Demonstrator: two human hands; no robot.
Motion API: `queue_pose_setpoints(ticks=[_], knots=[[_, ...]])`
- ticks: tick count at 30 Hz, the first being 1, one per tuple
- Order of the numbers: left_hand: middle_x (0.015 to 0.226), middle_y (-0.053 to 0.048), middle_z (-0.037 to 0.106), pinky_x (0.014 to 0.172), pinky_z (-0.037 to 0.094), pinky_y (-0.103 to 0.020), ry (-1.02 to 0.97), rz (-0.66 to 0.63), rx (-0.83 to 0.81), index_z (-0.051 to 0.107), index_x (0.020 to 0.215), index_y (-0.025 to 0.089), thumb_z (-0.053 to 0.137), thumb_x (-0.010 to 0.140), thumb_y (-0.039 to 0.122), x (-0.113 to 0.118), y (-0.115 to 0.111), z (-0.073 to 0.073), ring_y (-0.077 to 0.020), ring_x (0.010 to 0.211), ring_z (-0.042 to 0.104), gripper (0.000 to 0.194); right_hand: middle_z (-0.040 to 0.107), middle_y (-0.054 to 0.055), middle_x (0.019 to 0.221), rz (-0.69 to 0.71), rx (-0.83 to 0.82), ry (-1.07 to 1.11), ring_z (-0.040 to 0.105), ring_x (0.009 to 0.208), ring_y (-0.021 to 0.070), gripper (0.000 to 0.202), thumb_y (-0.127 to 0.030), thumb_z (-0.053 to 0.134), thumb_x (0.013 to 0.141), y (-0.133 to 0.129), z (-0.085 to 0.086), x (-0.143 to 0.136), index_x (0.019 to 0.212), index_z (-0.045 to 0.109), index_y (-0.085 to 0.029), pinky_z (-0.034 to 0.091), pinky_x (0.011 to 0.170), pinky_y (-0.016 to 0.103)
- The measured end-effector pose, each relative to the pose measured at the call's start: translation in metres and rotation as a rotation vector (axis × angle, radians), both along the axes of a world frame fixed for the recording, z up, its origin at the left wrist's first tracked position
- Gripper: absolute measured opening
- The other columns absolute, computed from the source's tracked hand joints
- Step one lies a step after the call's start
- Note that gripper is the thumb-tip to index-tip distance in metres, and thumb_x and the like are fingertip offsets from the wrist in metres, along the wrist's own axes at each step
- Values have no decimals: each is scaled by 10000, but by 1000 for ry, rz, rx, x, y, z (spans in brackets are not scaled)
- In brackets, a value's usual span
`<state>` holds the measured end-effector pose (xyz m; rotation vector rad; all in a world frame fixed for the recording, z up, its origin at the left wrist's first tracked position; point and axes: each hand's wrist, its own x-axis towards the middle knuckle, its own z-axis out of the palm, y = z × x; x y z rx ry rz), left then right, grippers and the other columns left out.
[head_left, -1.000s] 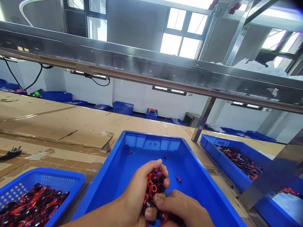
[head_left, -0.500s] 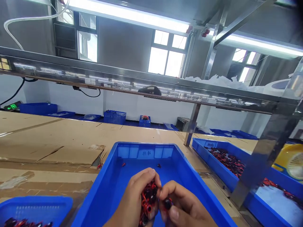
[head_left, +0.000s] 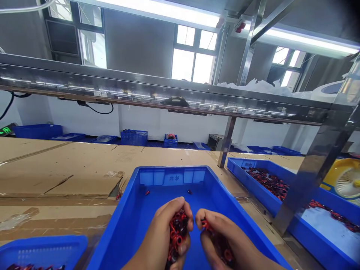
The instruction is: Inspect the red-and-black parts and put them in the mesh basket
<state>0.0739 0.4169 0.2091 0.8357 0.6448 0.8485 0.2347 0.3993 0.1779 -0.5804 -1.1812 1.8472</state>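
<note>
My left hand is curled around a heap of small red-and-black parts, some with ring-shaped ends. Close beside it, my right hand has its fingers bent around more of the same parts, one red piece showing at the fingertips. A narrow gap parts the two hands. Both are over a deep blue bin. On the bin's floor toward the far end lie two loose parts, one red and one dark. What my palms cover is hidden.
A blue tray of red-and-black parts stands right, behind a metal post. A small blue basket with similar parts sits at lower left. A yellow scale stands far right. Cardboard covers the table; a metal shelf crosses above.
My right hand has moved away from my left, opening a gap between them. It has turned so parts show in its palm. The camera view has shifted slightly.
</note>
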Motion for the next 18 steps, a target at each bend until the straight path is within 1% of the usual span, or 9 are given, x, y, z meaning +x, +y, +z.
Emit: queue_pose_setpoints(ticks=[2,4,6,8,10,12,15,17,18], knots=[[642,28,534,226,253,-116,44,4,2,527,776,195,468,877,495,1,2,-3,-47,345,342,323,654,36,589,-2,-64,2,341,256,29,400,-544,486,898,2,-1,2,813,565,-161,154,271,144],[665,28,540,219,251,-133,93,17,24,534,788,199,496,849,530,1,4,-6,-55,342,354,339,605,-5,602,-95,-39,-23,295,276,15,374,-528,556,854,1,-2,3,749,543,-170,144,289,156],[676,24,543,218,243,-145,136,24,66,537,792,202,492,843,543,1,5,-9,-64,345,362,347,450,-81,526,-277,118,-143,234,335,15,345,-495,660,811,-3,-2,2,738,545,-178,157,345,166],[657,28,524,237,217,-138,182,46,107,534,790,204,453,869,527,2,3,-10,-64,351,353,342,331,-111,495,-395,349,-353,238,404,35,330,-454,778,728,-8,-3,0,781,599,-182,190,415,187],[595,38,473,282,221,-132,231,68,164,526,761,196,418,892,500,3,0,-10,-59,365,340,349,325,-109,493,-403,545,-583,269,446,50,319,-389,839,672,-13,-4,-1,844,668,-184,218,466,208],[539,51,404,343,250,-125,270,98,240,519,715,181,428,895,473,4,-3,-10,-53,400,333,355,317,-109,471,-381,627,-729,268,431,54,272,-363,823,698,-16,-5,-4,864,695,-189,229,471,219],[511,62,352,363,246,-121,335,87,262,501,681,181,431,894,468,5,-5,-7,-51,405,312,365,322,-101,475,-438,542,-761,270,435,57,247,-397,752,765,-16,-7,-7,825,668,-172,223,464,216],[504,66,372,333,198,-123,351,54,181,493,716,198,400,905,477,6,-6,-4,-51,360,296,349,329,-100,484,-463,382,-573,264,443,53,320,-457,741,752,-14,-5,-9,752,608,-166,209,453,203],[502,66,394,320,180,-126,345,38,138,490,741,208,382,912,476,6,-7,-2,-52,332,290,336,325,-104,475,-437,274,-430,248,427,48,355,-488,728,751,-12,-3,-9,720,567,-173,195,434,195]])
